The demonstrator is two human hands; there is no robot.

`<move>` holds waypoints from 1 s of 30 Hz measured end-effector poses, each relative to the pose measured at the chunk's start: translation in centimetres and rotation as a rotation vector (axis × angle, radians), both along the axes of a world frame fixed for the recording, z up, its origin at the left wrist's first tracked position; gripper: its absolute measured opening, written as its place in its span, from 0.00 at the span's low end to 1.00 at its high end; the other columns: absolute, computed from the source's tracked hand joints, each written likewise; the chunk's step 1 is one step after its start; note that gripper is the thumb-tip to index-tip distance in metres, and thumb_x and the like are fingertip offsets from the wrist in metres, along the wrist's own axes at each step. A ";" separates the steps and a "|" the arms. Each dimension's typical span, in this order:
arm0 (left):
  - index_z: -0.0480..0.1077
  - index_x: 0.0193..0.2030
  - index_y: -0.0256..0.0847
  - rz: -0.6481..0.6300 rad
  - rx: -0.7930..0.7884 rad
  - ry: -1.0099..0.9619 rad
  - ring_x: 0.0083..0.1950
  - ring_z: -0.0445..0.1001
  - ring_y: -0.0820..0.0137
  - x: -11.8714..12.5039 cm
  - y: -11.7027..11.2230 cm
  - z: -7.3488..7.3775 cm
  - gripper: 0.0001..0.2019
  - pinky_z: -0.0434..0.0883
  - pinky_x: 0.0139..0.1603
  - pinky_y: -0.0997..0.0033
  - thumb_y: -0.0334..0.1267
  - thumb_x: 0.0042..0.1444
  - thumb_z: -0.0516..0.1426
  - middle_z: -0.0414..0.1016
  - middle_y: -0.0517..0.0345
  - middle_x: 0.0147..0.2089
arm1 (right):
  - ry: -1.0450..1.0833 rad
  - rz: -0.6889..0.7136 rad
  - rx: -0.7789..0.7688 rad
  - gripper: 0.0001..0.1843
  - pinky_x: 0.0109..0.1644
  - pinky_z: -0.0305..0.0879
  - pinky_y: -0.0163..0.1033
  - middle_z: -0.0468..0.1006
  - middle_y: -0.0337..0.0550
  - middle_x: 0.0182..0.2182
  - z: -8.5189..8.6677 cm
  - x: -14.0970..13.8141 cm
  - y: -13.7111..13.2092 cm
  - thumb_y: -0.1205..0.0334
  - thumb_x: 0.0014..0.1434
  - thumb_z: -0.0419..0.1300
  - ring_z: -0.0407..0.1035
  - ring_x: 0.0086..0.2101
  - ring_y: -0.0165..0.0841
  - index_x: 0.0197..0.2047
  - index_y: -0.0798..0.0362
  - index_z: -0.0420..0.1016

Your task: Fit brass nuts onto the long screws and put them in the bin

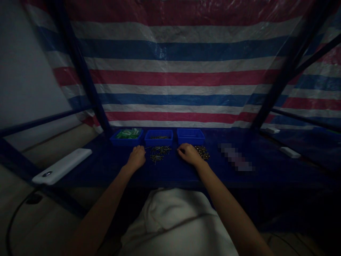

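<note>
My left hand [136, 156] rests on the dark blue table [112, 167], fingers curled under, just left of a loose pile of thin metal pins [159, 153]. My right hand [188, 153] lies to the right of that pile, fingers bent toward it, with a heap of small brassy parts [202, 152] beside its far side. The dim light hides whether either hand holds a piece. Behind the hands stand three blue trays: one with green parts [127, 137], one with a few pins [158, 137], one that looks empty [190, 135].
A white power bank [62, 165] lies at the table's left edge with a cable below it. Small white blocks [290, 152] sit on the right. Dark blue frame posts [80, 67] and a striped red, white and blue tarp [176, 71] close the back.
</note>
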State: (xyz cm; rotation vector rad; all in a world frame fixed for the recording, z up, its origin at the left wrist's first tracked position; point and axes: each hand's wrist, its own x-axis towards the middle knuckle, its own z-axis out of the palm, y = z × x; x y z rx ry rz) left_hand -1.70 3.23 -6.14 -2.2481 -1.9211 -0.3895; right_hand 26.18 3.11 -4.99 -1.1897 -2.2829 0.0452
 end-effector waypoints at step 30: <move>0.60 0.31 0.39 -0.049 0.071 -0.698 0.33 0.66 0.70 0.5 2.0 2.9 0.04 0.64 0.38 0.69 0.35 0.53 0.46 0.64 0.59 0.28 | -0.007 -0.014 -0.003 0.09 0.42 0.60 0.35 0.75 0.45 0.32 0.1 -0.1 -0.2 0.64 0.58 0.52 0.67 0.35 0.31 0.33 0.55 0.73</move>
